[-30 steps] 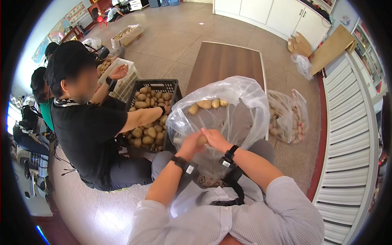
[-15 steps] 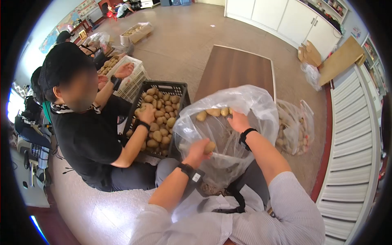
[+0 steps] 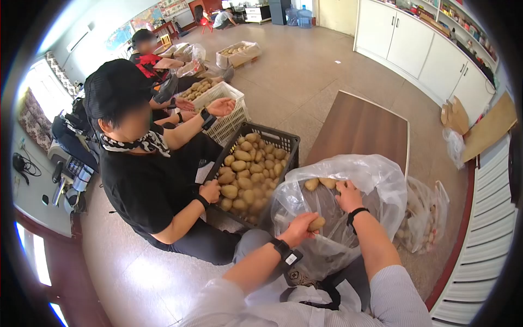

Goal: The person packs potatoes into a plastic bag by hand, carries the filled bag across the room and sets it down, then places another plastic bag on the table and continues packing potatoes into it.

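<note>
My left hand [image 3: 298, 230] is closed around a potato [image 3: 317, 223] at the near side of a clear plastic bag [image 3: 376, 173]. The bag's mouth is spread wide. My right hand [image 3: 348, 197] reaches inside it, fingers curled on a potato [image 3: 341, 186] that they mostly cover. Beside those fingers, two more potatoes [image 3: 327, 182] lie in a row along the bag's far inner wall. To the left, a black crate [image 3: 295, 148] full of potatoes stands close to the bag.
A co-worker in black [image 3: 136, 191] sits at the left, one hand [image 3: 210, 192] at the crate's edge. Behind it stands a white crate [image 3: 238, 117] with potatoes. A brown board [image 3: 359, 128] lies beyond my bag; another filled bag [image 3: 427, 212] rests right, near a radiator [image 3: 474, 234].
The view has swung left, shifting the scene right and down. The co-worker's hand has moved from over the potatoes to the crate's near-left edge. My left hand keeps its potato.
</note>
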Demonstrator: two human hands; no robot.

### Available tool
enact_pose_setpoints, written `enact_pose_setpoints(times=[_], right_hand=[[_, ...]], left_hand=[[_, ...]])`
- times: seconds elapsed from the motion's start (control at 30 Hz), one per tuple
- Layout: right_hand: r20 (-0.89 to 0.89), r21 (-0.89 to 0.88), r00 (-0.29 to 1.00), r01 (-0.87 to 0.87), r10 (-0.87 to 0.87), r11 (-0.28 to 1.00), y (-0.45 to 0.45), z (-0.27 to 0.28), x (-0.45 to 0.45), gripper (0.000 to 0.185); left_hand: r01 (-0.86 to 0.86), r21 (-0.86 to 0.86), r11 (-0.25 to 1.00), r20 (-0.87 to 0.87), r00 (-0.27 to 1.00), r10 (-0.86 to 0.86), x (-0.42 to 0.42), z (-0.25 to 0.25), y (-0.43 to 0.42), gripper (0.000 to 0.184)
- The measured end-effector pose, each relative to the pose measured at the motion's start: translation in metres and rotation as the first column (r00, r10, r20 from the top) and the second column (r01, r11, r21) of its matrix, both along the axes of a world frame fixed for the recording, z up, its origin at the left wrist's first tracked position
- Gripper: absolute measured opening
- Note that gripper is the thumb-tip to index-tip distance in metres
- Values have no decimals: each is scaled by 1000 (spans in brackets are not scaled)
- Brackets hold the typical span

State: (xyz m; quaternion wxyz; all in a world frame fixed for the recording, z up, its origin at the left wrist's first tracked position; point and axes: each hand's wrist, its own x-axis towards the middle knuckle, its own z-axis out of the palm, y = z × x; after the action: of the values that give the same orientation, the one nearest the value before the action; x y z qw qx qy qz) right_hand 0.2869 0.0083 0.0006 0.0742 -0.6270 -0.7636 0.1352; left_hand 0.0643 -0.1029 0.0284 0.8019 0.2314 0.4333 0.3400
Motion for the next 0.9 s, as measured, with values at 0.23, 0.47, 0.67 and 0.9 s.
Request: enact_pose_setpoints(times=[0.23,0.47,0.67,0.9], right_hand=[[42,132,998,31,-37,991,-46,2,-6,48],[98,135,995,2,-15,991,-100,1,-11,48],[50,197,999,-9,-1,980,-132,-3,-13,40],[27,166,999,-44,40,985,-144,-5,-8,46]], left_hand=[[-85,-12,996,107,991,86,-7,7,0,30],[-217,-102,971,295,926,237,-26,12,1,31],[-467,-111,877,451,763,463,-57,28,12,34],[-720,-187,668,408,561,720,-99,14,41,27]])
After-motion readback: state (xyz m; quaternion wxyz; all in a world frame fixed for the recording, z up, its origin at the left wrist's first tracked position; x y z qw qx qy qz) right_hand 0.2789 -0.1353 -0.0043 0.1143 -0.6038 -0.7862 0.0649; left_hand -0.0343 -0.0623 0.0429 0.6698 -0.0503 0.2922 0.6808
